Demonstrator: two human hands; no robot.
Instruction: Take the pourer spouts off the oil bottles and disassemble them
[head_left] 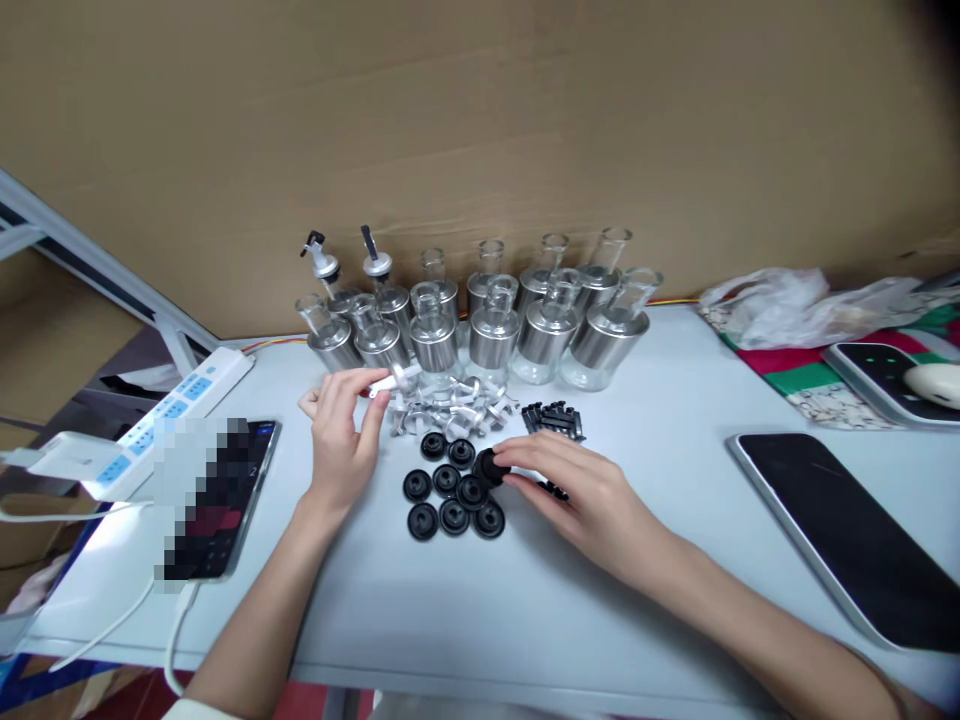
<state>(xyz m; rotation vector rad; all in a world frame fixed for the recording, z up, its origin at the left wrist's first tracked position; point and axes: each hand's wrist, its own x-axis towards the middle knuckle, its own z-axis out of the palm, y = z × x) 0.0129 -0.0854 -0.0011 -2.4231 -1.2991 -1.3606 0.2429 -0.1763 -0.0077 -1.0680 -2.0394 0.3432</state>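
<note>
My left hand point(343, 435) pinches a silver-white pourer spout point(391, 381) between thumb and fingers, beside a pile of similar silver spouts point(457, 405). In my right hand point(589, 490) is a black ribbed stopper point(489, 467), gripped by the fingertips just above the table. Several round black stoppers point(454, 516) lie in a cluster between the hands. Behind my right hand sits a small heap of black clip-like parts point(553, 418); more black pieces are partly hidden by that hand. Glass bottles with metal sleeves point(493, 338) stand in two rows; two at the back left carry pourers point(377, 263).
On the left lie a white power strip point(191, 400) and a phone point(244, 510) with cables. A large black-topped device point(847, 530) is at the right, near a second device point(870, 375), a plastic bag point(795, 305) and a patterned cloth point(795, 370). Cardboard point(480, 120) rises behind.
</note>
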